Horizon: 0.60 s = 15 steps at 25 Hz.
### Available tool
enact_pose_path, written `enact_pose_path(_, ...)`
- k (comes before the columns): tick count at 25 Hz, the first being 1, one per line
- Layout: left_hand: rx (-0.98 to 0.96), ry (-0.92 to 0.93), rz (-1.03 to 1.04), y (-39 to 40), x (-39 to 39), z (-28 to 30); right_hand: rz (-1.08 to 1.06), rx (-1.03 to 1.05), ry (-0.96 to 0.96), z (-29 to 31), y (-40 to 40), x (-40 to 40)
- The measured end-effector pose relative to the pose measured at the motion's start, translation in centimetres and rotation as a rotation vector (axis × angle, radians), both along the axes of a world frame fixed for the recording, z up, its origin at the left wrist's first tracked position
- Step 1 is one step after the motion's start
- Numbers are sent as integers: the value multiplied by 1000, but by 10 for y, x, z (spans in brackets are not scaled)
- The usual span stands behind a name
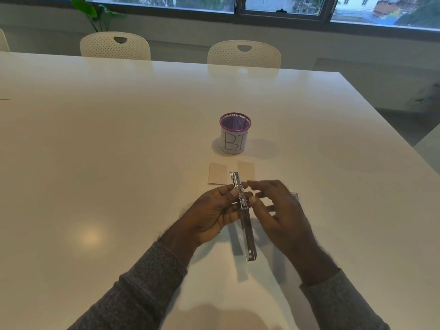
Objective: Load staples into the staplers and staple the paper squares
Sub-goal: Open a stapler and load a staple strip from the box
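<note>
long silver metal stapler (243,215) opened out flat, sits between both hands | left hand (212,215) pinching its middle | right hand (278,210) fingers loosely spread, thumb touching it

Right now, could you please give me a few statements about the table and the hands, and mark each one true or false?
1. The left hand holds the opened metal stapler. True.
2. The purple mesh cup lies on its side. False: it stands upright.
3. Two paper squares lie between the cup and the hands. True.
4. The right hand rests flat on the table. False: it is raised beside the stapler.
</note>
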State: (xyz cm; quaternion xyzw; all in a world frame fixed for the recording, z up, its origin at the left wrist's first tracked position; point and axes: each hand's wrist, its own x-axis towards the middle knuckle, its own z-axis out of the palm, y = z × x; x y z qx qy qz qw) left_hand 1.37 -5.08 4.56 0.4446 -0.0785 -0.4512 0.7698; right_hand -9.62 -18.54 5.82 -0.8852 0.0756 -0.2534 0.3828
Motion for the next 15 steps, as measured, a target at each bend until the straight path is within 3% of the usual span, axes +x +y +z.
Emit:
enact_pose_path(3,41,-31,-68,-3,-5,-2,-19,-146,129,5,-3,9)
enact_pose_path(8,65,-58,-79,-3,-2,-4,-47,-276,186,9,-3,8)
enact_pose_path(15,109,-81,-136,-2,-4,-4,-29,-275,252,13,-10,7)
